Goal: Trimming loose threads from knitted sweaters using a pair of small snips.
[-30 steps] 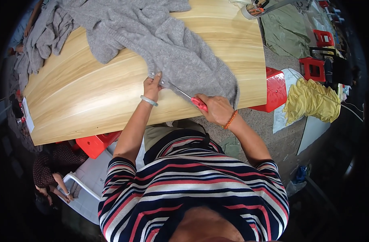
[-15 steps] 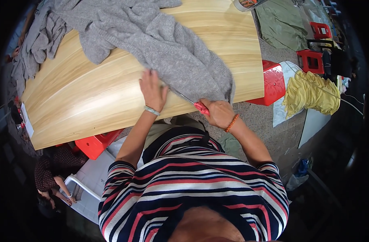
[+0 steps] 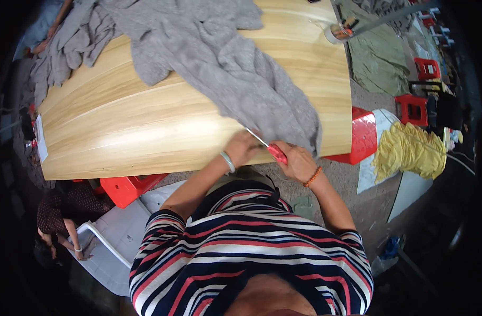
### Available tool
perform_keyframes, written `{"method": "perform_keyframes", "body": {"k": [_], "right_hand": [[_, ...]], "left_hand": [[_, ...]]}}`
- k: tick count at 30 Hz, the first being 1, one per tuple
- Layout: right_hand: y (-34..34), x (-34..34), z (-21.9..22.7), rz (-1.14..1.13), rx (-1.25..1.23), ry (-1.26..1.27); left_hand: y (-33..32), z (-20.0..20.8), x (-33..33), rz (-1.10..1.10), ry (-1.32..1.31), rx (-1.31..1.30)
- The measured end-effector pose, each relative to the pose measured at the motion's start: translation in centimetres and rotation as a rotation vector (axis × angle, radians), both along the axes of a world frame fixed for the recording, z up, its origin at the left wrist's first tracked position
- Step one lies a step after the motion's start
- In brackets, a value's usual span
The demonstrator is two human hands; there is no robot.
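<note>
A grey knitted garment lies bunched across the table, one long part reaching toward me on the right. At that part's near end, my right hand is closed round the red handle of a tool. The tool's thin metal shaft points away to the left, its tip at the edge of the knit. Just left of the shaft, over the table's near edge, is my left hand. Motion smears its fingers, so I cannot make out whether they grip anything.
The wood-grain table fills the middle. A clear container of tools stands at its far right. Red stools and a yellow cloth bundle are on the right. Another person is at lower left beside a white plastic chair.
My left hand has moved right, from lying spread on the table by the knit to beside the tool's shaft. The right hand still holds the tool. The view has shifted slightly.
</note>
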State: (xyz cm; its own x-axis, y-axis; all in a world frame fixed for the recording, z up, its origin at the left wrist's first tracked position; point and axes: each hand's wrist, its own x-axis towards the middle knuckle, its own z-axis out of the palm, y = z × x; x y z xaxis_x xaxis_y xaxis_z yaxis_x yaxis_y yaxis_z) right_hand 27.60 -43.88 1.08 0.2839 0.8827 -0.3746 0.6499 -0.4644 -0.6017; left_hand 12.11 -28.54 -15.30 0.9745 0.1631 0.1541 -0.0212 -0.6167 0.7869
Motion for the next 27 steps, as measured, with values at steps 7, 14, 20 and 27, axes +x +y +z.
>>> {"method": "perform_keyframes", "body": {"k": [7,14,20,27], "right_hand": [[2.0,1.5,1.0,-0.116,0.022,-0.026],[5.5,0.7,1.4,-0.044,0.026,-0.059],[7.3,1.8,2.9,-0.182,0.028,-0.044],[11.7,1.2,1.2,-0.425,0.232,0.327]], "left_hand": [[12.6,2.7,2.4,0.87,-0.108,-0.337],[31.8,2.1,5.1,1.382,-0.216,-0.258],[23.6,4.2,5.8,0.786,-0.231,-0.506],[11.1,8.8,5.0,0.513,-0.375,-0.245]]}}
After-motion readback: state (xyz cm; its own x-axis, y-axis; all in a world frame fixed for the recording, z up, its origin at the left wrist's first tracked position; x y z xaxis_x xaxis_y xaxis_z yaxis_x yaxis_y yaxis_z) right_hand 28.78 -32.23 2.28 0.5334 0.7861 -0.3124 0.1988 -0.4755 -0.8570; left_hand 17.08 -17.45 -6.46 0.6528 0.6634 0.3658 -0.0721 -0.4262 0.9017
